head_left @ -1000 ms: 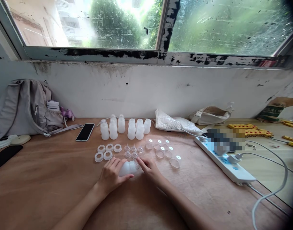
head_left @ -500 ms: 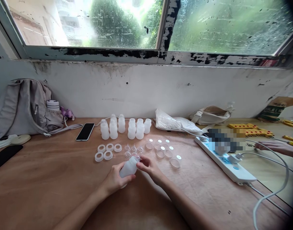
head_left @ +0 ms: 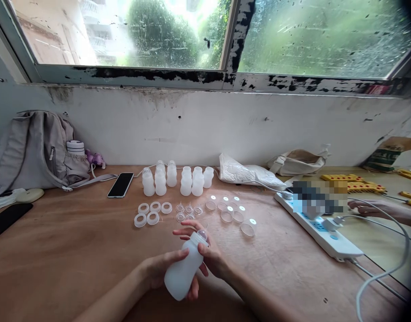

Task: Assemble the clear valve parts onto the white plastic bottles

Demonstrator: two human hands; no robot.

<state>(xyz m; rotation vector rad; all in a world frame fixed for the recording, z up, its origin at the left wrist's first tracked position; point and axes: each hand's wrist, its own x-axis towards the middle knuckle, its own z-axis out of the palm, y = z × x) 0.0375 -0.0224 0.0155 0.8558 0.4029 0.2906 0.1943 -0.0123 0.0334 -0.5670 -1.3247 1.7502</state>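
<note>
A frosted white baby bottle (head_left: 181, 278) is tilted up to the right between my two hands. My left hand (head_left: 158, 267) wraps the bottle's body, thumb on the upper side and fingertips showing beneath. At the neck, my right hand (head_left: 214, 257) presses its thumb near the rim, its other fingers extended behind. A clear nipple (head_left: 202, 234) sits at the bottle's mouth; whether it is fully seated I cannot tell. Just beyond lie several white rings (head_left: 140, 219), several clear nipples (head_left: 198, 210) and several clear domed caps (head_left: 226, 217) with white discs beside them.
Several more bottles (head_left: 160, 181) stand in two groups by the wall. A phone (head_left: 121, 185) and grey backpack (head_left: 34, 147) are left. A white plastic package (head_left: 249, 174) lies behind; a power strip (head_left: 340, 246) with cables is right, near another person's hand (head_left: 376, 210).
The bottle has come nearer to me and stands more steeply tilted. My right hand has shifted from the nipple's tip to around the neck, with its fingers now extended.
</note>
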